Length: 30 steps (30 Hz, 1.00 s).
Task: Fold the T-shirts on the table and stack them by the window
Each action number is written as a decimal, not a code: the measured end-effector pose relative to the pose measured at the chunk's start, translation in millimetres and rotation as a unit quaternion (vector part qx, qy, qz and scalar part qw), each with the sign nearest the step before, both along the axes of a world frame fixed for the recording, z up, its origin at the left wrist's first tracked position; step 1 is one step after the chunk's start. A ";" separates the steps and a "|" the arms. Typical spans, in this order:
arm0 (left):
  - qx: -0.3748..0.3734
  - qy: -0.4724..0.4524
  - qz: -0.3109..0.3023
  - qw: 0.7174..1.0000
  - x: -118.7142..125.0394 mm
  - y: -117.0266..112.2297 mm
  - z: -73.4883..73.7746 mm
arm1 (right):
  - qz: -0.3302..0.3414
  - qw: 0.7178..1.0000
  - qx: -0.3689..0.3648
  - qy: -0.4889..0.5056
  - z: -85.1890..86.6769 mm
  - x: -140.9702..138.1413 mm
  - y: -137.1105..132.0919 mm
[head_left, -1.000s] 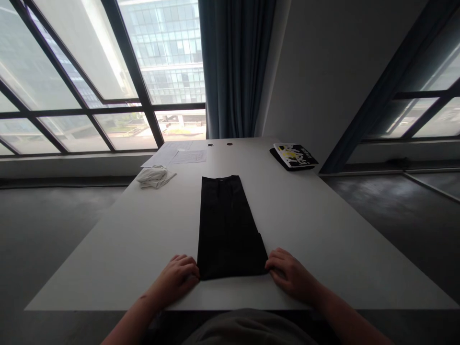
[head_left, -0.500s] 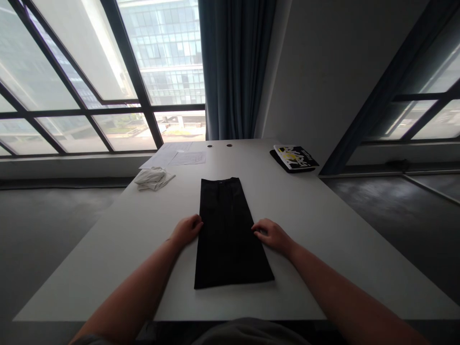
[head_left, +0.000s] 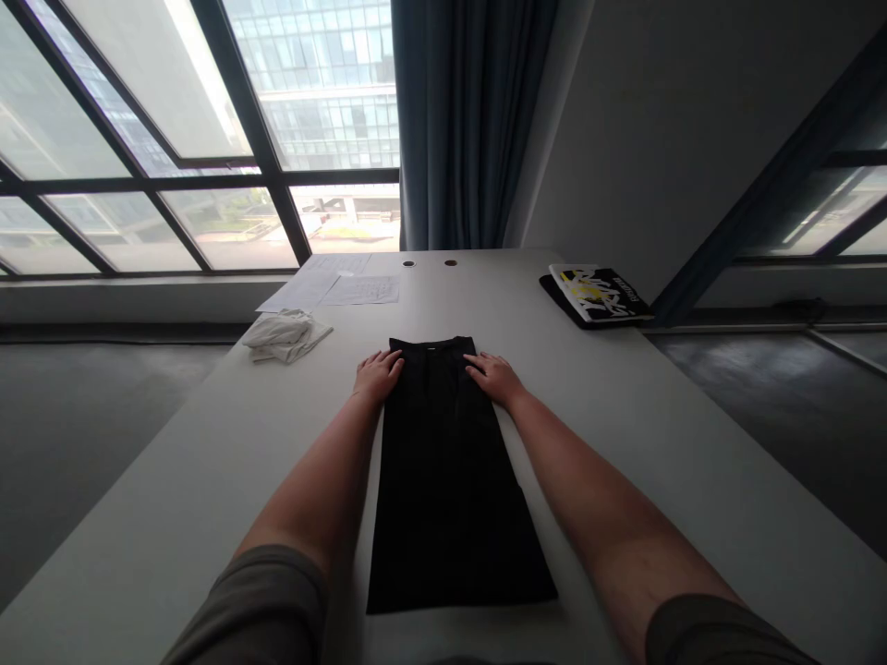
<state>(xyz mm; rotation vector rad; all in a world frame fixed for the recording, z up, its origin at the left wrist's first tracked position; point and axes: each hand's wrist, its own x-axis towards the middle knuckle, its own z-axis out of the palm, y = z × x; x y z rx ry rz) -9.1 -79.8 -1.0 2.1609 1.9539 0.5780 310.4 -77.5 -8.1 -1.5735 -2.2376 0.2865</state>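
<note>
A black garment (head_left: 443, 480) with a waistband, like a skirt or folded trousers, lies flat on the white table (head_left: 305, 526). Its narrow waist end points away from me and the wider hem is near me. My left hand (head_left: 378, 373) rests at the upper left edge, fingers stretched out and touching the cloth just below the waistband. On the opposite side, my right hand (head_left: 494, 377) lies with its fingers apart on the upper right edge. Neither hand grips the fabric.
A crumpled white cloth (head_left: 284, 334) lies at the left, with paper sheets (head_left: 361, 290) behind it. At the back right is a black item with a white and yellow print (head_left: 601, 294). Two round holes sit near the far edge, before a blue curtain (head_left: 471, 129).
Both hands have moved away from me, from the garment's mid-sides up to its waist end. Their fingers have gone from curled to stretched out. The camera view has shifted slightly.
</note>
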 end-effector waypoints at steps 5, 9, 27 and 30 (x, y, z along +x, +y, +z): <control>0.003 -0.029 0.003 1.000 3.5 35.8 -1.2 | -0.034 0.999 -0.021 0.036 3.9 -8.1 44.0; 0.049 -0.096 -0.028 0.994 -1.8 45.9 -3.7 | -0.054 0.991 -0.008 0.125 2.9 -5.1 50.9; 0.203 -0.250 -0.122 0.939 -15.8 -80.1 17.0 | 0.058 0.934 0.089 0.342 12.3 21.5 -52.2; 0.103 -0.186 -0.201 0.956 -26.8 -103.6 16.2 | 0.143 0.957 0.046 0.249 16.0 33.1 -78.5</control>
